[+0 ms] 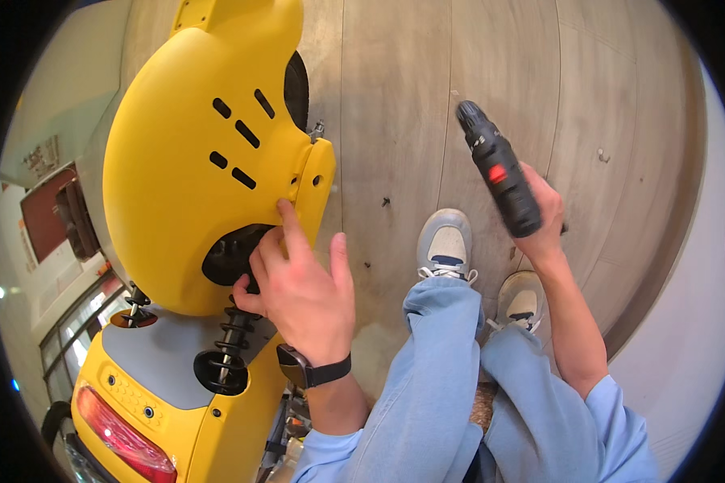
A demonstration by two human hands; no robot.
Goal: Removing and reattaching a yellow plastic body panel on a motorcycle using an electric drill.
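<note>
A large rounded yellow plastic body panel (177, 153) with several black slots stands at my left. My left hand (302, 290), a dark watch on its wrist, rests against the panel's lower right edge. One finger touches the yellow surface near a small hole, and the others lie by a black opening (229, 258). Those fingers are spread, and I see nothing held in them. My right hand (540, 211) grips a black cordless drill (499, 169) with a red button. The drill hangs over the floor, apart from the panel, its chuck pointing away from me and slightly left.
Below the panel is a yellow and grey body (169, 354) with a red tail light (125, 435) and a black coil spring (235, 334). A black wheel (296, 88) shows behind the panel. Small dark bits (386, 201) lie on the wood floor (395, 105) beyond my shoes (445, 237).
</note>
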